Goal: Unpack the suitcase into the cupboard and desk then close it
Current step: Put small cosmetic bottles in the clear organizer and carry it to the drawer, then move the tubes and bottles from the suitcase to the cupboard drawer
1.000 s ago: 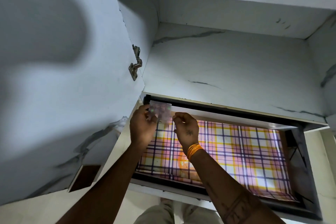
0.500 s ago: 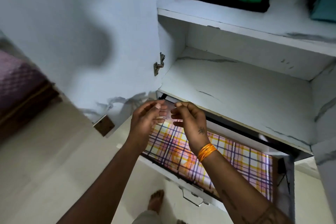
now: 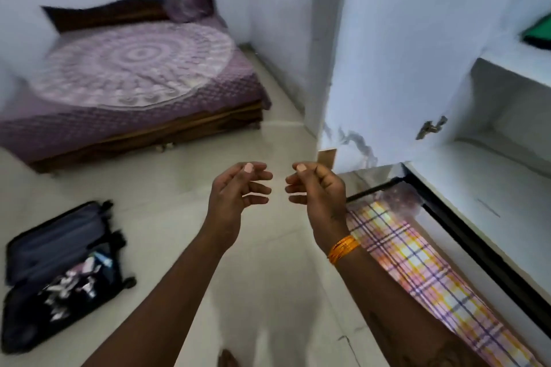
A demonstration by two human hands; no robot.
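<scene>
The dark suitcase [image 3: 59,271] lies open on the floor at the lower left, with several small shiny packets in its bottom half. The white cupboard [image 3: 477,176] stands at the right with its door [image 3: 387,53] swung open. Its pulled-out drawer [image 3: 417,265] is lined with a plaid sheet. My left hand [image 3: 235,197] and my right hand [image 3: 319,194] hover side by side over the floor, left of the drawer. Their fingers are loosely curled and hold nothing. An orange bangle sits on my right wrist.
A low bed [image 3: 131,86] with a purple patterned cover fills the upper left. Pale floor tiles [image 3: 167,217] stretch between the bed, the suitcase and the cupboard. A folded green cloth [image 3: 539,33] lies on an upper cupboard shelf at the right edge.
My hands let go of a small shiny packet at the drawer's back and drew away from it. The view swung left from the cupboard toward the room and suitcase.
</scene>
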